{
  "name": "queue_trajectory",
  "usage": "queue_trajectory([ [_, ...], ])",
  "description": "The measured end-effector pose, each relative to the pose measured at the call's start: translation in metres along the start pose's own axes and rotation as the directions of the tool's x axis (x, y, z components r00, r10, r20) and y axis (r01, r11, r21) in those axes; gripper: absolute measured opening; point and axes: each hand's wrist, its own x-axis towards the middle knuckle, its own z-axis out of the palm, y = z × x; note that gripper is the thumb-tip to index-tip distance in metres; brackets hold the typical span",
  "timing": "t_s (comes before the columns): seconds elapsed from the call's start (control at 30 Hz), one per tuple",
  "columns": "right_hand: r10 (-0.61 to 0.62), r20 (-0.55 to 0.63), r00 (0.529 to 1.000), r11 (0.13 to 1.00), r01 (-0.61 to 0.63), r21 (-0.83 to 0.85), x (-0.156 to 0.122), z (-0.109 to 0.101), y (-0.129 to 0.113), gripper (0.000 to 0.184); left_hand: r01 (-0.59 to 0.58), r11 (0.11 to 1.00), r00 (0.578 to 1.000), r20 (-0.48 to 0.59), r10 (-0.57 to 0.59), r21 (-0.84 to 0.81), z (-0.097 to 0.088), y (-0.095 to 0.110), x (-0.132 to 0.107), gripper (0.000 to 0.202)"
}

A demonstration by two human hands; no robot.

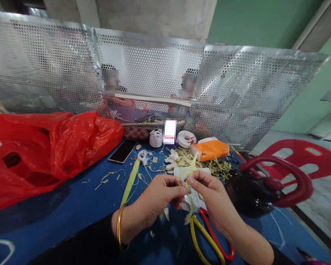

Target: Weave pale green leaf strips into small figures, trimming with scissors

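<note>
My left hand [165,191] and my right hand [206,189] meet over the blue table, both with thumb and fingers pinched together. Between them they hold a pale yellow-green leaf strip [192,167], its top end pointing up and its lower end hanging below the fingers. White papers [197,197] lie behind and under the hands. Below my right hand are scissors with one yellow and one red handle [206,241]; their blades are hidden. A folded green leaf strip [131,182] lies left of my left hand, beside a tangle of white thread [143,157].
At left sits a red plastic bag [55,147] beside a phone [123,151]. Behind are a thread spool [156,139], a ribbon roll [187,140], an orange packet [211,149] and dry plant pieces [220,167]. A black kettle [253,191] stands right; a perforated metal screen [154,70] closes the back.
</note>
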Motion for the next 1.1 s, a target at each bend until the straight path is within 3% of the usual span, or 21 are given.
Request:
queue_trajectory([
  [0.1,0.022,0.034,0.999,0.997,-0.019,-0.081,0.002,-0.002,-0.005,0.030,0.018,0.995,1.000,-0.004,-0.018,-0.093,-0.001,0.001,-0.001,0.025],
  [0.17,-0.039,0.031,0.999,0.981,0.044,-0.188,0.003,-0.004,-0.010,0.031,0.014,0.988,1.000,-0.019,-0.017,-0.153,-0.002,0.004,-0.002,0.027],
  [0.3,-0.223,0.022,0.975,0.859,0.207,-0.468,0.001,-0.008,-0.019,0.029,-0.023,0.972,0.998,-0.062,0.009,-0.233,-0.004,0.009,-0.003,0.025],
  [0.4,-0.245,0.117,0.962,0.780,0.267,-0.566,-0.001,-0.009,-0.022,0.026,-0.058,0.976,0.995,-0.085,0.041,-0.209,-0.004,0.010,-0.002,0.020],
  [0.63,-0.131,0.186,0.974,0.795,0.215,-0.567,-0.002,-0.004,-0.020,0.028,-0.120,0.989,0.984,-0.142,0.107,-0.088,-0.001,0.006,0.001,0.016],
  [0.87,-0.202,0.234,0.951,0.794,0.299,-0.530,-0.003,-0.006,-0.021,0.026,-0.164,0.986,0.975,-0.157,0.160,-0.013,-0.001,0.003,0.003,0.016],
  [1.03,-0.202,0.027,0.979,0.874,0.192,-0.446,0.002,-0.010,-0.016,0.030,-0.103,0.993,0.987,-0.126,0.096,-0.050,-0.004,0.007,0.002,0.022],
  [1.1,-0.185,-0.003,0.983,0.909,0.170,-0.381,0.003,-0.011,-0.014,0.030,-0.080,0.994,0.993,-0.088,0.073,-0.079,-0.004,0.007,0.001,0.025],
])
